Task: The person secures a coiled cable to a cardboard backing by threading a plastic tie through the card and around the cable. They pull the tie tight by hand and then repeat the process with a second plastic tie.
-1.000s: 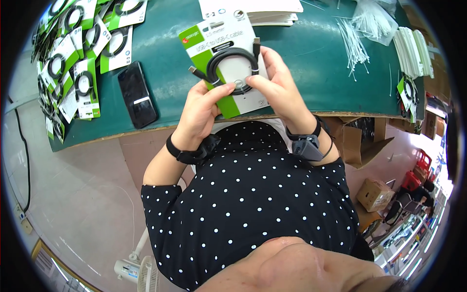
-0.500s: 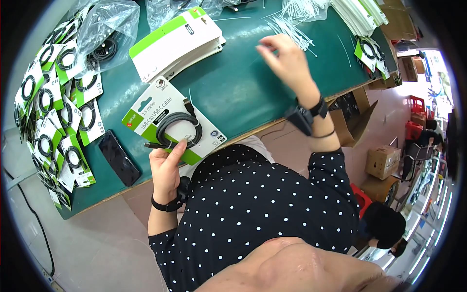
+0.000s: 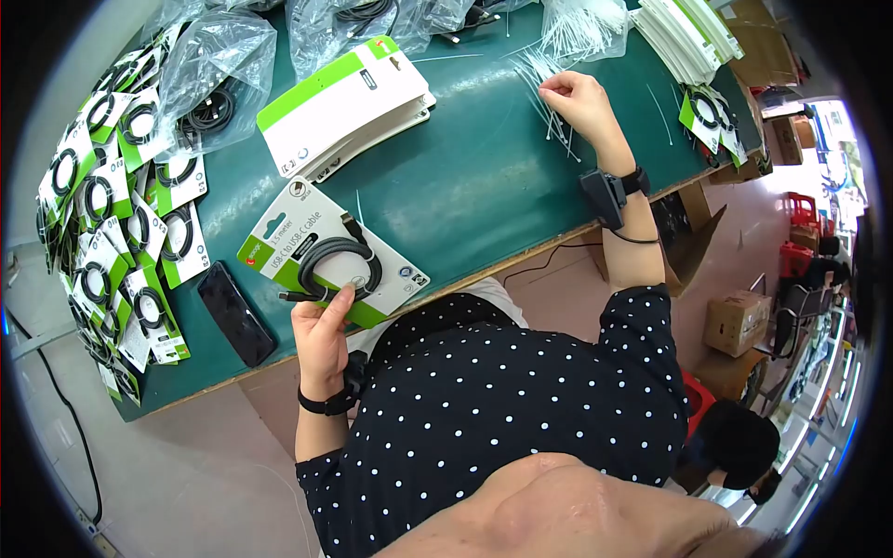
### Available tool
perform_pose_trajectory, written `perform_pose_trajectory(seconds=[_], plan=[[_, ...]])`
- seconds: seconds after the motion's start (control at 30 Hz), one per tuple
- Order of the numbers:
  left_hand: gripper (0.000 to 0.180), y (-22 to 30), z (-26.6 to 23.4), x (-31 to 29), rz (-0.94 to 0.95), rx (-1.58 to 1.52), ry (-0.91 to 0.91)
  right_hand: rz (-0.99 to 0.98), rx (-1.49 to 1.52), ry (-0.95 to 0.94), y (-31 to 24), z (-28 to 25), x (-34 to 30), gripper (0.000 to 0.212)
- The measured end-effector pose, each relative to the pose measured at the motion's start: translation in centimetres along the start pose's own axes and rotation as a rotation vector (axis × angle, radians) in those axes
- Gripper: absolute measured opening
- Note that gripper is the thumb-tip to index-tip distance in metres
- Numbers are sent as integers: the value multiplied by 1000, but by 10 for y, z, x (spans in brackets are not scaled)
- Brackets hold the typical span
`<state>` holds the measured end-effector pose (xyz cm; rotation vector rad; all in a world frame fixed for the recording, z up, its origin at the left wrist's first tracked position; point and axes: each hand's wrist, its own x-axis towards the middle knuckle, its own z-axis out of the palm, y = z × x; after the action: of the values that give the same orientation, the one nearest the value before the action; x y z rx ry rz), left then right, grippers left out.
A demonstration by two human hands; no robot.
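My left hand [image 3: 324, 344] grips the lower edge of a white and green cardboard card [image 3: 395, 279], thumb on top. On the card lies a coiled dark grey USB-C cable [image 3: 312, 270], its two plug ends sticking out. At the far side of the table my right hand [image 3: 581, 104] is closed, thumb and fingertips pinched together over a loose spread of thin white cable ties [image 3: 538, 67]. Its fingertips appear to hold a tie, though the exact grip is hard to see. Several ties fan out beneath the hand.
A stack of blank-fronted cards [image 3: 339, 112] lies beyond the held card. A black phone [image 3: 235, 314] and a heap of carded cables [image 3: 98, 200] are on the left. Plastic bags of cables [image 3: 219, 70] stand at the back; more cards [image 3: 679, 46] sit back right. The table edge [image 3: 502, 265] is near.
My right hand has moved right onto the cable ties, its fingers now pinched, and some ties have shifted nearer. My left hand still holds the card with the cable.
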<state>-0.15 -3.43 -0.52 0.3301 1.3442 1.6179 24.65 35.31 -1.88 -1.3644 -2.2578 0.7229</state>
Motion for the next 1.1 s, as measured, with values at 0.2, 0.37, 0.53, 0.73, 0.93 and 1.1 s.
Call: perform_pose_trajectory(seconds=[0.2, 0.37, 0.53, 0.73, 0.93, 1.1], plan=[[16, 2, 7, -1, 15, -35, -6, 61, 442, -42, 1, -2, -6, 25], [17, 4, 10, -2, -31, -125, -57, -22, 860, -157, -60, -11, -40, 22], [19, 7, 20, -1, -58, -160, -88, -112, 994, -302, -96, 1, -60, 19], [20, 2, 9, -6, -77, -160, -86, -119, 1033, -396, -121, 11, -68, 17], [27, 1, 0, -6, -101, -253, -74, 12, 1158, -472, -132, 18, -70, 18], [29, 0, -12, -1, -164, -391, -56, 146, 1202, -469, -138, 25, -70, 17]])
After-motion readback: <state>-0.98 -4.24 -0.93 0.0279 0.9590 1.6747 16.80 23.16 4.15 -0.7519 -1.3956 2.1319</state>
